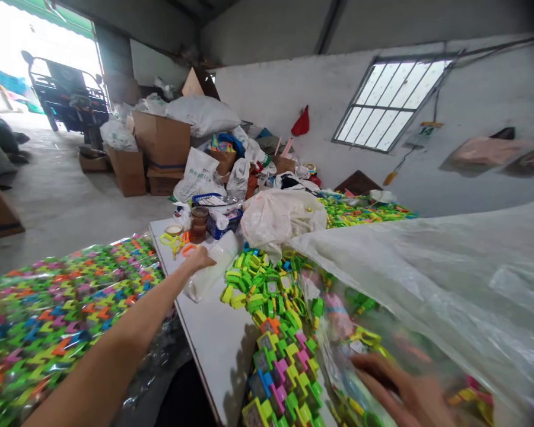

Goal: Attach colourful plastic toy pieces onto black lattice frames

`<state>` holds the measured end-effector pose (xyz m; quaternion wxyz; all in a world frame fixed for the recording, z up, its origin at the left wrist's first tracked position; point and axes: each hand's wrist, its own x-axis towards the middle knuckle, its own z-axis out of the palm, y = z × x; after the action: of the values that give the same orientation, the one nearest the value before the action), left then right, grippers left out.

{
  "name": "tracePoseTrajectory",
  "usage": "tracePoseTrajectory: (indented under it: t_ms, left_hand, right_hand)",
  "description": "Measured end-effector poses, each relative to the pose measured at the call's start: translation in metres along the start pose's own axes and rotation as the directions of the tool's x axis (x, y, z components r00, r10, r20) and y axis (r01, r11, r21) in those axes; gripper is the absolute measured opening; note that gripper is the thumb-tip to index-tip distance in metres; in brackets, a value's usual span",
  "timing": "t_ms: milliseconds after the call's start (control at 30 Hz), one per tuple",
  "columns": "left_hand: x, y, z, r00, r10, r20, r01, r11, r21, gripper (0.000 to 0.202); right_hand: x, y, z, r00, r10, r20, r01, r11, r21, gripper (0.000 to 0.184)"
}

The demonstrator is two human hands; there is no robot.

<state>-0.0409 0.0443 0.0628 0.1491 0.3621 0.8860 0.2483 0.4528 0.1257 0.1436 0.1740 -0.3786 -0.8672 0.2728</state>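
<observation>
My left hand [200,259] reaches far over the white table and is closed on the near edge of a stack of clear plastic bags [216,267]; its fingertips are hidden. Just beyond it lie orange-handled scissors [189,246] and yellow-handled scissors [171,240]. My right hand [394,385], a little blurred, is at the lower right, fingers stretched leftward and apart, beside a large clear plastic bag [338,344] with colourful pieces in or under it. Between my hands lie a heap of green toy watches [267,281] and tight rows of multicoloured toy watches [285,373].
The white table [213,350] has its edge at the left. A brown jar [199,225], a tape roll [174,229] and a blue basket [225,222] stand at its far end. Packed bags of colourful pieces [71,302] lie left. Translucent sheeting [449,267] covers the right. Cardboard boxes [160,139] stand behind.
</observation>
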Motion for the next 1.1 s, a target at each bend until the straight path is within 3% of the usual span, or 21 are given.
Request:
tracePoseTrajectory:
  t_ms: [67, 133, 200, 267, 333, 400, 467, 567, 633, 767, 867, 1000, 1100]
  left_hand:
    - [-0.018, 0.002, -0.010, 1.000, -0.003, -0.028, 0.004, 0.999, 0.035, 0.024]
    - [-0.043, 0.005, -0.019, 0.998, 0.025, -0.061, -0.022, 0.999, 0.042, 0.024]
    - [-0.072, 0.007, -0.027, 0.995, 0.060, -0.075, -0.058, 0.998, 0.028, 0.025]
    - [-0.102, 0.008, -0.034, 0.993, 0.087, -0.074, -0.087, 0.996, -0.001, 0.027]
    - [-0.128, 0.007, -0.039, 0.993, 0.084, -0.077, -0.088, 0.995, -0.045, 0.030]
    - [-0.149, 0.002, -0.040, 0.996, 0.058, -0.069, -0.066, 0.992, -0.111, 0.031]
    - [-0.165, -0.007, -0.037, 0.998, 0.058, -0.025, -0.062, 0.976, -0.211, 0.031]
    - [-0.186, -0.022, -0.029, 0.976, 0.197, 0.089, -0.148, 0.910, -0.388, 0.031]
    - [-0.202, -0.029, -0.025, 0.938, 0.303, 0.167, -0.194, 0.861, -0.471, 0.033]
    - [-0.239, -0.029, -0.025, 0.848, 0.413, 0.332, -0.147, 0.785, -0.602, 0.040]
    - [-0.263, -0.027, -0.027, 0.786, 0.444, 0.429, -0.016, 0.710, -0.704, 0.046]
    - [-0.287, -0.036, -0.019, 0.726, 0.401, 0.558, 0.179, 0.673, -0.717, 0.051]
    - [-0.301, -0.055, -0.004, 0.685, 0.347, 0.641, 0.279, 0.688, -0.670, 0.053]
  right_hand:
    - [0.046, -0.045, 0.023, 0.983, -0.124, 0.137, 0.122, 0.992, 0.024, 0.026]
    - [0.094, -0.097, 0.062, 0.931, -0.275, 0.241, 0.271, 0.961, 0.048, 0.024]
    - [0.129, -0.147, 0.106, 0.909, -0.343, 0.238, 0.337, 0.939, 0.069, 0.025]
    - [0.146, -0.184, 0.143, 0.909, -0.360, 0.211, 0.358, 0.932, 0.047, 0.019]
    - [0.144, -0.202, 0.167, 0.902, -0.385, 0.194, 0.380, 0.923, 0.065, 0.009]
    - [0.132, -0.202, 0.176, 0.885, -0.415, 0.210, 0.389, 0.908, 0.154, 0.007]
    - [0.118, -0.191, 0.172, 0.849, -0.433, 0.302, 0.352, 0.891, 0.287, 0.012]
    - [0.097, -0.173, 0.145, 0.771, -0.403, 0.494, 0.176, 0.879, 0.442, 0.029]
    - [0.081, -0.167, 0.119, 0.755, -0.337, 0.563, 0.039, 0.880, 0.474, 0.039]
    - [0.049, -0.159, 0.072, 0.832, -0.163, 0.530, -0.094, 0.901, 0.424, 0.049]
    - [0.042, -0.139, 0.056, 0.908, -0.060, 0.414, -0.130, 0.901, 0.414, 0.050]
    - [0.075, -0.105, 0.063, 0.975, -0.010, 0.220, -0.075, 0.923, 0.377, 0.044]
    - [0.116, -0.095, 0.084, 0.992, -0.032, 0.125, -0.017, 0.930, 0.367, 0.040]
